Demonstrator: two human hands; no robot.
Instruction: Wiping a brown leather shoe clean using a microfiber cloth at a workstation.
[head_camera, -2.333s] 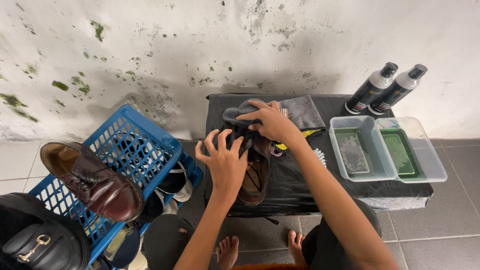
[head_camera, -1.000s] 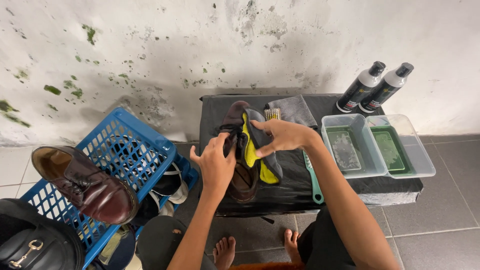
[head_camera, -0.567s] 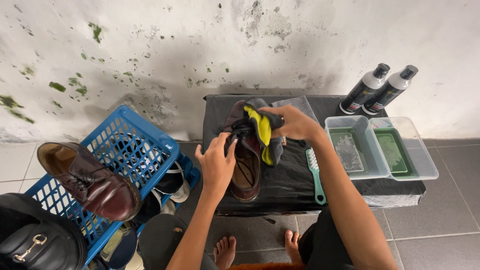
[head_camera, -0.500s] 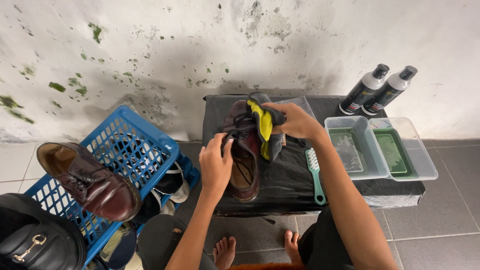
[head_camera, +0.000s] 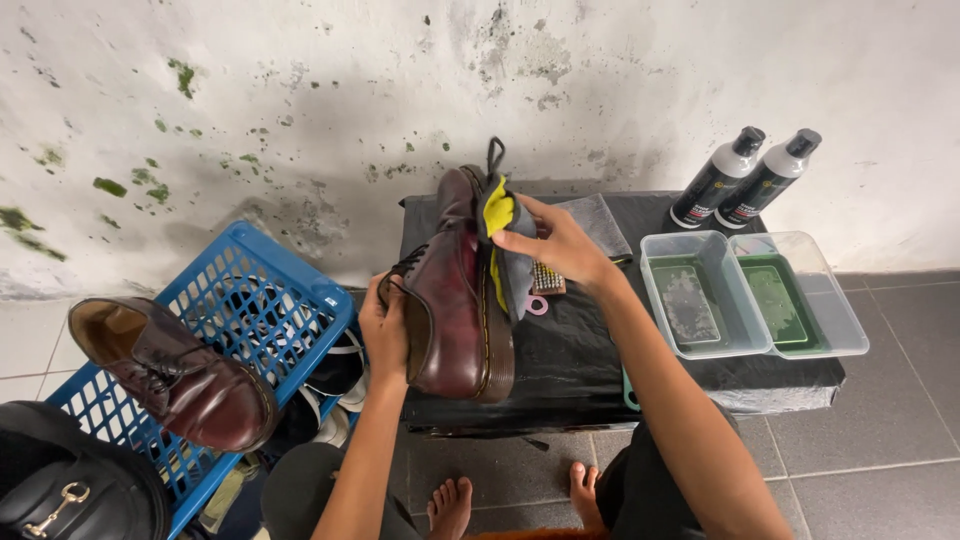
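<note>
Shoe (head_camera: 455, 300) between both hands' grip

Glossy burgundy leather shoe (head_camera: 455, 300); soft yellow-grey cloth (head_camera: 503, 235); clear plastic trays (head_camera: 752, 292).

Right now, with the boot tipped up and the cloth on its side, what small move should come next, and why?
Probably draw the right hand and its yellow-and-grey cloth down along the burgundy boot toward the toe. The cloth sits high near the heel, the sole edge below it is uncovered, and the left hand braces the boot's opening, steadying it.
</note>
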